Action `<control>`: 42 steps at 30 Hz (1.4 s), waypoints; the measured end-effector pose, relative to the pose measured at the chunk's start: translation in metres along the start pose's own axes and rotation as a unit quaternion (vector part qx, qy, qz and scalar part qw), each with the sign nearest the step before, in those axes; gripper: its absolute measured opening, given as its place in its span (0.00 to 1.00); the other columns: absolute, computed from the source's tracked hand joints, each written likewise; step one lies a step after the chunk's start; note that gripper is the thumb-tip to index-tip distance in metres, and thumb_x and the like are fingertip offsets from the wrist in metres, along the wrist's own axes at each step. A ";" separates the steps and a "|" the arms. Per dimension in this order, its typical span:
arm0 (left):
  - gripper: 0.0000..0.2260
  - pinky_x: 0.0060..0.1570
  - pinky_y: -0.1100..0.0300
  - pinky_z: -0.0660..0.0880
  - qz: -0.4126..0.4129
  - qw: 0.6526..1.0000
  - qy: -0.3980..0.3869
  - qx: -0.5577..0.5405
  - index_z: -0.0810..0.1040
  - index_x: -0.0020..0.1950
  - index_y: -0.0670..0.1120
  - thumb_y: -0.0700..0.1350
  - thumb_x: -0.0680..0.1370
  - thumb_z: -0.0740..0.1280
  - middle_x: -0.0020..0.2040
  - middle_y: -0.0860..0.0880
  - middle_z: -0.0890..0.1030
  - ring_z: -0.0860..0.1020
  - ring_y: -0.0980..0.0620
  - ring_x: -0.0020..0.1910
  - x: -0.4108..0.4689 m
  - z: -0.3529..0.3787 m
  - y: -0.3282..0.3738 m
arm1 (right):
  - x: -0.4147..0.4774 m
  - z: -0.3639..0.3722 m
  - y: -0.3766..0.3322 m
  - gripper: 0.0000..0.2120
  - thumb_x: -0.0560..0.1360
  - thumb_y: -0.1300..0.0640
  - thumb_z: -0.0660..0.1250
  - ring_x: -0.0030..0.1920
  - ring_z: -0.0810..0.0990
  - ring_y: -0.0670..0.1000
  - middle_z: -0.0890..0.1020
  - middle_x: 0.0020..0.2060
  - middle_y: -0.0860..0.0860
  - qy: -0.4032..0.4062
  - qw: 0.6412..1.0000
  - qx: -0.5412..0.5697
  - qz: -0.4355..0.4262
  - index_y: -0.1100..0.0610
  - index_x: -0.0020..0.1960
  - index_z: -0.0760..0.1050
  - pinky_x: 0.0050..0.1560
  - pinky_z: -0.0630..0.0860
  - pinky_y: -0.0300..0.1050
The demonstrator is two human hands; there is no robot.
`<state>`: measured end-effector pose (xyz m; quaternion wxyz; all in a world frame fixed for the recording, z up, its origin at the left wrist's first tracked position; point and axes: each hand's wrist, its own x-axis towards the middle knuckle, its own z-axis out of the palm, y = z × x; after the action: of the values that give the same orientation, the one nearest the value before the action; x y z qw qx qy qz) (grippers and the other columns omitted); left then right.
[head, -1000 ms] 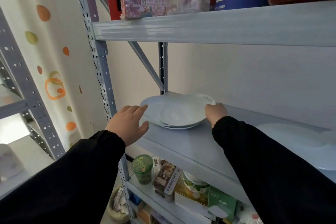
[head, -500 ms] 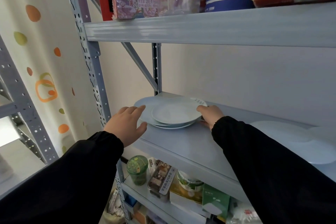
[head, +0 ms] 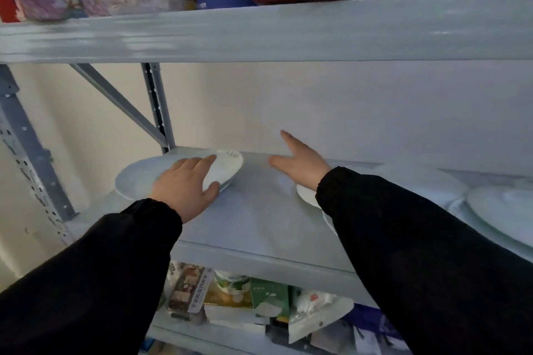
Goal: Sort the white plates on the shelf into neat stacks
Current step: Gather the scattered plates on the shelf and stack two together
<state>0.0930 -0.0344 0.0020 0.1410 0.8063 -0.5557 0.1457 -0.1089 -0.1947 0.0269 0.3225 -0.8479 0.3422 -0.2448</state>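
While both black sleeves reach in, the grey metal shelf fills the view, with boxes and packets crowding the boards above and below. White plates sit stacked at its left end; more plates at the right are cut off. The left hand lies flat, fingers spread, on the left stack. The right hand hovers open, its sleeve hiding most of another plate.

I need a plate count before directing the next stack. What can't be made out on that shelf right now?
Head view only:
- Left stack: left hand covers its middle; plate count unreadable.
- Plate under the right sleeve: mostly hidden; only one edge shows.
- Right-side plates: cut off by the frame edge.
- Right hand: open, holding nothing.
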 end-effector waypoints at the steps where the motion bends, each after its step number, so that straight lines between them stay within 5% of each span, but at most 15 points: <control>1: 0.32 0.66 0.49 0.67 0.013 1.000 0.000 -0.013 0.64 0.77 0.48 0.58 0.74 0.55 0.70 0.46 0.74 0.69 0.43 0.69 0.005 0.002 0.014 | -0.007 -0.013 0.005 0.38 0.77 0.43 0.64 0.79 0.52 0.47 0.54 0.80 0.48 0.008 1.000 -0.008 -0.001 0.49 0.81 0.50 0.76 0.52 0.43; 20: 0.33 0.71 0.57 0.59 0.202 0.968 -0.125 -0.077 0.55 0.80 0.54 0.62 0.78 0.61 0.78 0.54 0.59 0.58 0.52 0.76 0.038 0.044 0.238 | -0.129 -0.187 0.119 0.27 0.81 0.38 0.53 0.75 0.61 0.42 0.63 0.76 0.40 0.132 0.984 0.074 0.089 0.44 0.78 0.60 0.69 0.54 0.38; 24: 0.36 0.71 0.56 0.61 0.184 0.966 -0.181 -0.012 0.53 0.80 0.52 0.59 0.76 0.63 0.78 0.53 0.59 0.61 0.50 0.75 0.039 0.057 0.264 | -0.144 -0.206 0.137 0.27 0.81 0.38 0.53 0.75 0.61 0.42 0.64 0.76 0.39 0.130 0.984 0.086 0.091 0.44 0.78 0.61 0.68 0.54 0.37; 29: 0.33 0.67 0.51 0.69 0.144 0.970 -0.181 0.071 0.50 0.80 0.49 0.41 0.78 0.60 0.76 0.49 0.63 0.66 0.45 0.70 0.040 0.067 0.283 | -0.152 -0.222 0.155 0.27 0.81 0.39 0.54 0.75 0.61 0.42 0.64 0.76 0.40 0.109 0.986 0.092 0.089 0.46 0.78 0.61 0.67 0.54 0.36; 35: 0.32 0.63 0.47 0.72 0.106 0.980 -0.109 0.130 0.46 0.80 0.44 0.34 0.78 0.54 0.75 0.46 0.63 0.67 0.44 0.70 0.039 0.064 0.292 | -0.153 -0.233 0.168 0.25 0.82 0.40 0.53 0.75 0.61 0.42 0.64 0.75 0.39 0.072 0.991 0.091 0.064 0.45 0.78 0.61 0.66 0.54 0.35; 42: 0.32 0.54 0.51 0.73 0.016 0.997 -0.036 0.063 0.48 0.80 0.44 0.32 0.79 0.55 0.72 0.42 0.68 0.76 0.41 0.61 0.031 0.026 0.280 | -0.141 -0.226 0.167 0.27 0.81 0.40 0.56 0.75 0.60 0.43 0.63 0.76 0.41 0.024 0.998 0.053 0.023 0.46 0.78 0.60 0.69 0.54 0.36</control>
<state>-0.1570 -0.1664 0.0088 0.0675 0.8092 -0.5631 0.1534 -0.4142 -0.2701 0.0320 0.3645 -0.8154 0.3559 -0.2750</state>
